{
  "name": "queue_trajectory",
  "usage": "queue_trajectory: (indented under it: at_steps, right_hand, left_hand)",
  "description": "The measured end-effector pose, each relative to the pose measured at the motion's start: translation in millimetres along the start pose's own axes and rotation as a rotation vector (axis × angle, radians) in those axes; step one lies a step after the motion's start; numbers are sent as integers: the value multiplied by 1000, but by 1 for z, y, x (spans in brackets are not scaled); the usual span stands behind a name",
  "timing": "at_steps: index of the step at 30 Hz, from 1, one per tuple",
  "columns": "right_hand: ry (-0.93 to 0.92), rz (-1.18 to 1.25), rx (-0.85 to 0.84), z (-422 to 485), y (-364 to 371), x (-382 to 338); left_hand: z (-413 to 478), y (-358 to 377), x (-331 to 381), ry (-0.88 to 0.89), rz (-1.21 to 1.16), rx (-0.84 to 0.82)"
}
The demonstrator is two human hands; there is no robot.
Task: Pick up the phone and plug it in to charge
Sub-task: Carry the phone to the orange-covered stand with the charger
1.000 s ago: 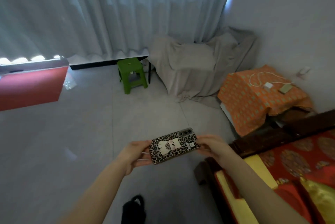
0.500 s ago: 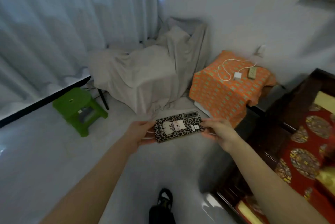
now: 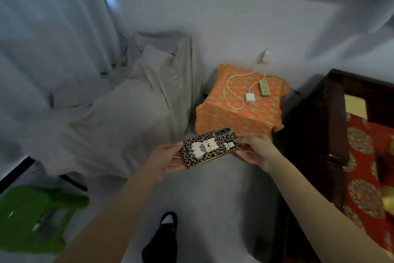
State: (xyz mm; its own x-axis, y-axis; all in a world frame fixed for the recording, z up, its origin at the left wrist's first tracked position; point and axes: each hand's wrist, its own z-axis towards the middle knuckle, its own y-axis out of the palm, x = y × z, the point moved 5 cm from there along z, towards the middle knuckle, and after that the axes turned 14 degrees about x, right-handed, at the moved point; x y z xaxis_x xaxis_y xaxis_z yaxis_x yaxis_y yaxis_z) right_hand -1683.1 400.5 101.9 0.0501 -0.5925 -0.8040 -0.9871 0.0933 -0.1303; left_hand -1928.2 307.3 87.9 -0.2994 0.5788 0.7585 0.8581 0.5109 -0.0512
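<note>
While carried toward charging | phone (image 3: 210,146) held face-down, level, by its ends: left hand (image 3: 165,159), right hand (image 3: 257,148), fingers clamped | short of table (image 3: 232,113) bearing charger (image 3: 249,98).

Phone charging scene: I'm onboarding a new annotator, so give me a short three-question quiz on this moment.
1. True or false: the phone is held in both the left hand and the right hand.
2. The white charger lies on: A) floor B) orange cloth-covered stand C) green stool.
3. Fill in: the phone's ____ faces the camera.

Key: 1 true; 2 B; 3 back.
</note>
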Motion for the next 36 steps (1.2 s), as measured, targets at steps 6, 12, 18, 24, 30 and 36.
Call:
queue_trajectory:
  at_steps: [6, 12, 18, 24, 30, 36]
  right_hand:
    - [35, 142, 181, 67, 30, -54]
    - [62, 193, 338, 135, 19, -105]
    - [44, 217, 414, 224, -16, -159]
    - [5, 186, 471, 323, -38, -211]
    - [16, 145, 507, 419, -43, -237]
    - [14, 102, 540, 519, -42, -241]
  left_hand:
    - [104, 46, 100, 31, 155, -197]
    - [179, 128, 161, -16, 271, -311]
    - [245, 230, 209, -22, 286, -378]
    - [319, 319, 249, -65, 318, -419]
    - [399, 390, 267, -124, 425, -464]
    - [483, 459, 263, -181, 702, -663]
